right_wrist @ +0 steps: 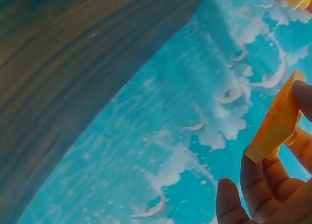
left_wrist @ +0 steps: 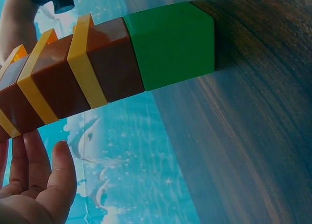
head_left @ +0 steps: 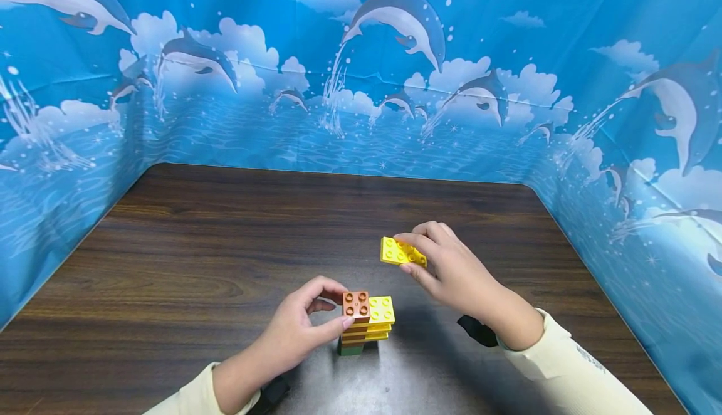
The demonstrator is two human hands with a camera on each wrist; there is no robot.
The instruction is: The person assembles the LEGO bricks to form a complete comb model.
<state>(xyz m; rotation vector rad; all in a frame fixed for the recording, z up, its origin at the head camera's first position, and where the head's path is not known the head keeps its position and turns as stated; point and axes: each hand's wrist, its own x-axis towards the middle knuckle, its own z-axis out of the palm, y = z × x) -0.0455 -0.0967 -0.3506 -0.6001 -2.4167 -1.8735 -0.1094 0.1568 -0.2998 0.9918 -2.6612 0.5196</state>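
Note:
A tower of toy building bricks stands on the table, with a green block at its foot and brown bricks alternating with thin yellow plates above. The yellow plates jut out to the right in the head view. On top sits a brown brick with studs; my left hand holds it between thumb and fingers. Up and to the right of the tower, my right hand pinches a flat studded yellow plate in the air. In the right wrist view that yellow plate is tilted.
The tower stands near the front of a dark wood-grain table. A blue curtain with dolphins surrounds the table at the back and both sides. A dark strap sits at the right wrist.

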